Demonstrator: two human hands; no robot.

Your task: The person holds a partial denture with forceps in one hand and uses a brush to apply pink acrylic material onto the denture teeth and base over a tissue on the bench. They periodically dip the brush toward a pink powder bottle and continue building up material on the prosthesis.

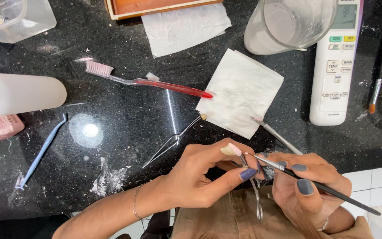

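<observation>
Left hand: the left hand (pixel 200 175) is seen at 6 o'clock, fingers pinched on a metal clamp tool (pixel 255 194) whose tip carries a false nail tip (pixel 231 149)
Right hand: the right hand (pixel 308 186) is placed just right of the left, fingers closed on a thin black brush (pixel 315 183); its bristle end is touched to the nail tip
Tweezers: silver tweezers (pixel 173 141) are laid on the black counter (pixel 124 119) at 11 o'clock from the left hand
Shavings: white scrapings (pixel 109 179) are scattered at 9 o'clock, with a blue pick (pixel 40 152) beyond them
Paper: a folded white tissue (pixel 239 93) is spread at 12 o'clock, a metal pusher (pixel 277 135) tucked under its edge
Toothbrush: a red-handled toothbrush (pixel 147 80) is laid at 11 o'clock, further off
Remote: a white remote control (pixel 334 66) is set at 1 o'clock
Far edge: a clear cup (pixel 288 22) is seen at 12 o'clock, a white bottle (pixel 18 93) lying at 10 o'clock
</observation>
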